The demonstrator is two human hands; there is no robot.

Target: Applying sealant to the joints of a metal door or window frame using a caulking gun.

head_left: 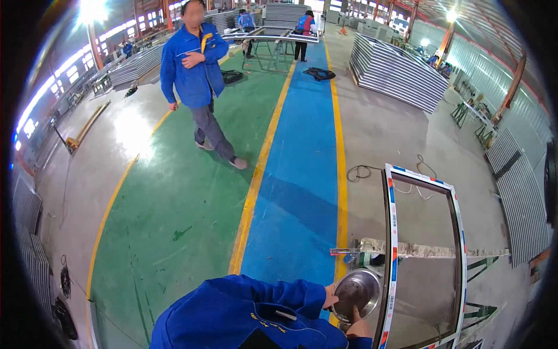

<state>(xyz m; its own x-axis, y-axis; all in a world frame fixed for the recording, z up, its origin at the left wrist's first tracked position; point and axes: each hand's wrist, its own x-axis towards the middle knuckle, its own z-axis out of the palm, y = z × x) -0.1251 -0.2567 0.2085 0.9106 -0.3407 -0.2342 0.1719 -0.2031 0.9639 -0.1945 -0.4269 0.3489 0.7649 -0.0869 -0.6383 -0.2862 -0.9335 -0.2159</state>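
A round, shiny metal bowl (370, 286) is tilted toward me, its inside dark and grey at the bottom. On its left rim my left hand (331, 296) is closed. My right hand (357, 326) grips the near rim, with a finger or thumb reaching over the inside; its other fingers are hidden. Just right of the bowl stands a window frame (392, 262) covered in white, red and blue printed film. A work stand's pale, stained bar (418, 250) crosses behind the frame.
A person in blue (195, 75) walks on the green floor lane ahead. Stacked metal profiles (395, 72) rise at the far right. Another profile stack (517, 186) leans at the right. A dark cable (361, 172) lies by the frame. Farther people work at a frame-laden stand (270, 55).
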